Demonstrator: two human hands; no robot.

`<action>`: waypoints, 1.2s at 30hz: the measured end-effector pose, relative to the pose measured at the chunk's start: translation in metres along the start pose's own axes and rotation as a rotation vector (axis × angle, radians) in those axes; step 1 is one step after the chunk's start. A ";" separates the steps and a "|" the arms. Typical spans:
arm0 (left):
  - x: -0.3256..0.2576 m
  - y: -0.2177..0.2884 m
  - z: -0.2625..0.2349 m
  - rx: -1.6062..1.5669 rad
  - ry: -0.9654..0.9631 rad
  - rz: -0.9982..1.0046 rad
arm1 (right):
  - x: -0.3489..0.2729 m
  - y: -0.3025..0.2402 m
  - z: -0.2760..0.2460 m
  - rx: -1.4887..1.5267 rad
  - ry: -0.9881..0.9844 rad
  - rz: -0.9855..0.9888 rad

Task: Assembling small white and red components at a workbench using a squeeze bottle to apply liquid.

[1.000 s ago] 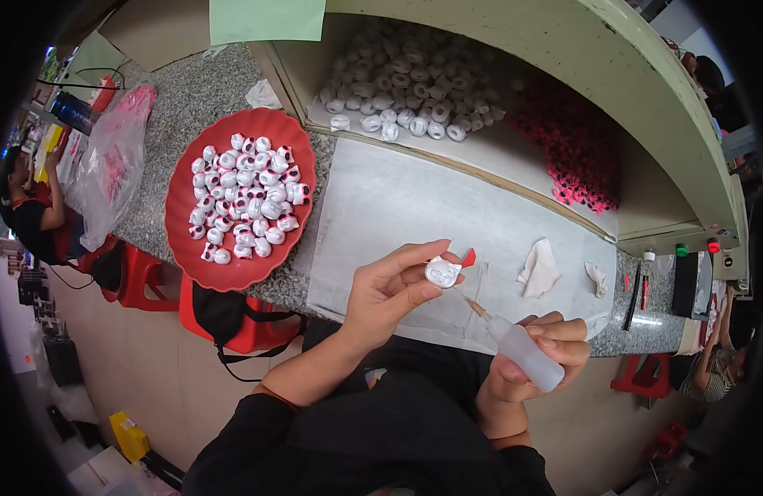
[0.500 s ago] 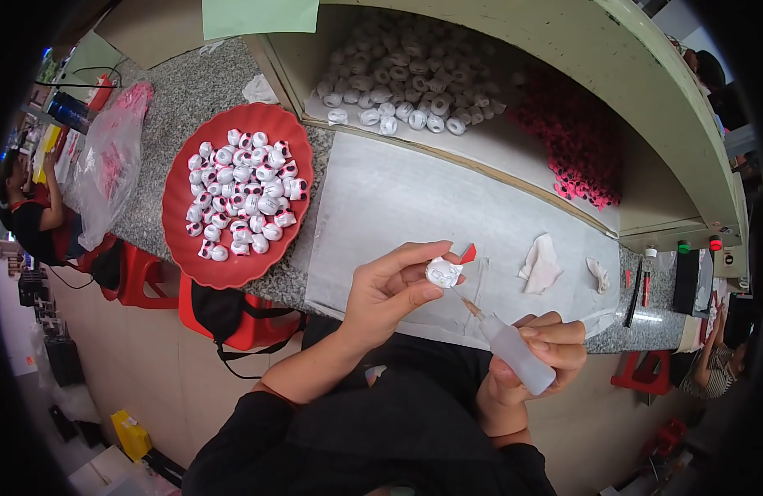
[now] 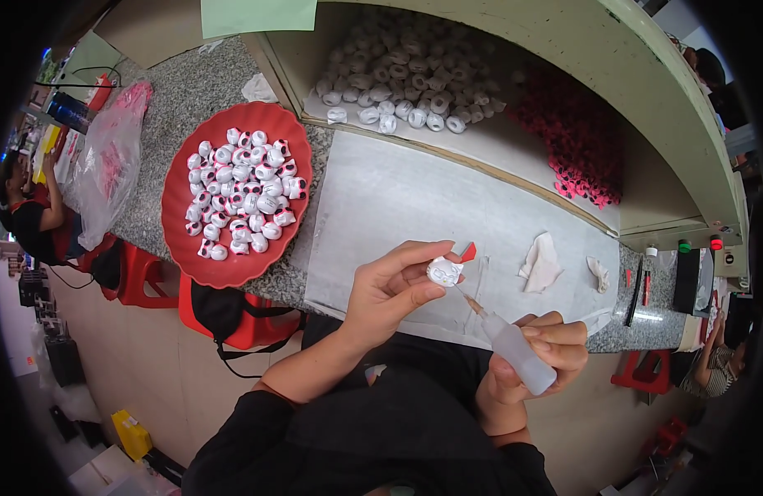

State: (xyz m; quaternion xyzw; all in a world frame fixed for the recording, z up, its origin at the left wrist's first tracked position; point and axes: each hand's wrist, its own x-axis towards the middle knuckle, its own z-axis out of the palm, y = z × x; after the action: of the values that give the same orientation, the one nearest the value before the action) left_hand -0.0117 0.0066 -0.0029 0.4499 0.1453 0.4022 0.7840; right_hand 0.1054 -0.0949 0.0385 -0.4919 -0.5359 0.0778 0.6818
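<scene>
Between the thumb and fingers of my left hand [image 3: 391,291] is a small white rounded piece [image 3: 443,271] with faint dark markings. A red pointed bit [image 3: 468,252] shows just behind it; I cannot tell whether it is joined on. My right hand [image 3: 551,351] is wrapped round a translucent squeeze bottle [image 3: 518,355], tilted with its thin needle tip pointing up and left. The tip is at or very close to the lower right side of the white piece. Both hands are over the near edge of the white work sheet [image 3: 373,207].
A red scalloped bowl [image 3: 176,240] of white, pink and black pieces stands at left. White rings [image 3: 435,124] and pink pieces [image 3: 584,186] are heaped in the shelf. Crumpled tissue [image 3: 541,263] lies right; red stools [image 3: 195,318] stand below the table. Other people sit far left and right.
Almost nothing differs. The bottle in my right hand has shifted very slightly, and the white piece in my left hand has turned or moved a little.
</scene>
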 end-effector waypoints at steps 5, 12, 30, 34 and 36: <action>-0.001 0.001 0.000 0.073 -0.020 0.058 | 0.000 0.000 0.002 -0.001 0.011 0.000; -0.003 0.006 0.001 0.309 -0.068 0.105 | -0.002 -0.001 0.009 -0.044 0.044 -0.028; 0.009 0.021 -0.030 0.180 0.236 0.272 | 0.054 0.070 -0.049 0.085 -0.057 0.519; 0.008 0.019 -0.026 0.162 0.247 0.255 | 0.102 0.151 -0.078 -0.342 -0.113 0.578; 0.007 0.014 -0.024 0.216 0.213 0.217 | 0.126 0.181 -0.085 -0.757 -0.219 0.283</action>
State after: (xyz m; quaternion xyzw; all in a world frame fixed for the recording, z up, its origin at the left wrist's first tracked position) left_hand -0.0284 0.0300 -0.0036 0.4994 0.2206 0.5120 0.6632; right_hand 0.3021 0.0260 -0.0102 -0.7652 -0.5234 0.0201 0.3744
